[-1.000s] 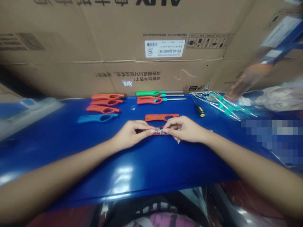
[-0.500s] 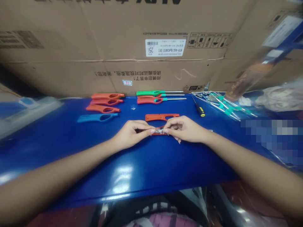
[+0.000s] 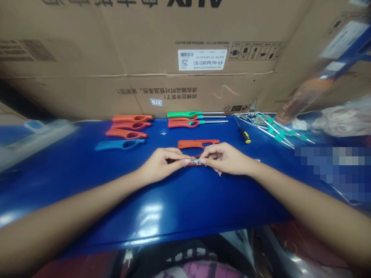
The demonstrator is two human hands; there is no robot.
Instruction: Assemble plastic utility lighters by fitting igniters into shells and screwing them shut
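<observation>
A carton (image 3: 130, 54) is stood behind the blue table (image 3: 214, 200). Between the left hand (image 3: 159, 164) and right hand (image 3: 227, 160), at mid-table, an orange casing (image 3: 195, 165) is held, its left end clamped by the left thumb and fingers. Just beyond, an orange shell (image 3: 188, 144) is laid. Farther right lies a screwdriver (image 3: 245, 136). In the casing, a small pale part (image 3: 197, 161) is pinched by right thumb and fingertips.
</observation>
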